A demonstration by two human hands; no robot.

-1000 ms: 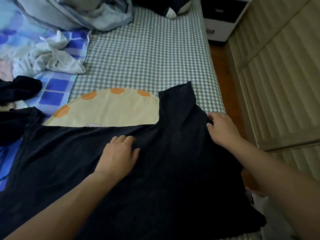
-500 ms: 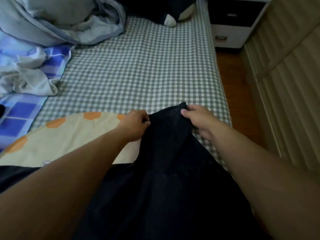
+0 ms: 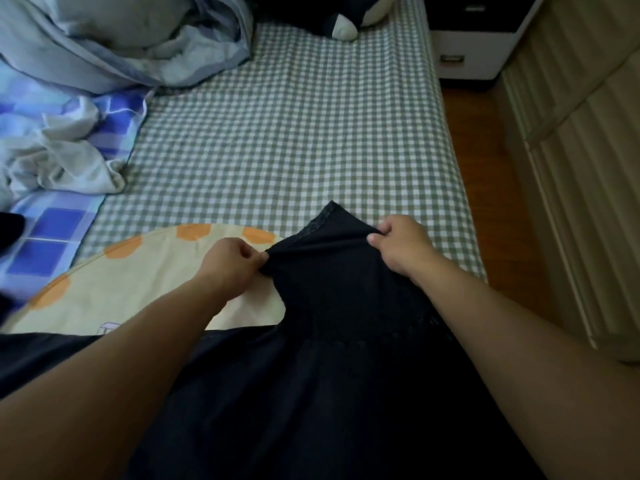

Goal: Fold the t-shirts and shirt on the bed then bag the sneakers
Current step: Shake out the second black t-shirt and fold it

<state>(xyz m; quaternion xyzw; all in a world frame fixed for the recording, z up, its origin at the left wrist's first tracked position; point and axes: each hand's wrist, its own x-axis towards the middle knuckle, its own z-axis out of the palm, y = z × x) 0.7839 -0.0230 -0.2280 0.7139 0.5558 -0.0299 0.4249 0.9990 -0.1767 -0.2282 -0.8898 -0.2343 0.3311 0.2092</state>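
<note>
The dark t-shirt (image 3: 329, 375) lies spread on the bed (image 3: 294, 140), its body running across in front of the person and one sleeve (image 3: 332, 244) pointing away towards the checked sheet. The left hand (image 3: 230, 263) pinches the sleeve's left corner with curled fingers; the right hand (image 3: 401, 245) pinches its right corner, lifting the hem slightly. Both hands sit equally near, at the sleeve's far end, so folding it likely means drawing it back towards the body.
</note>
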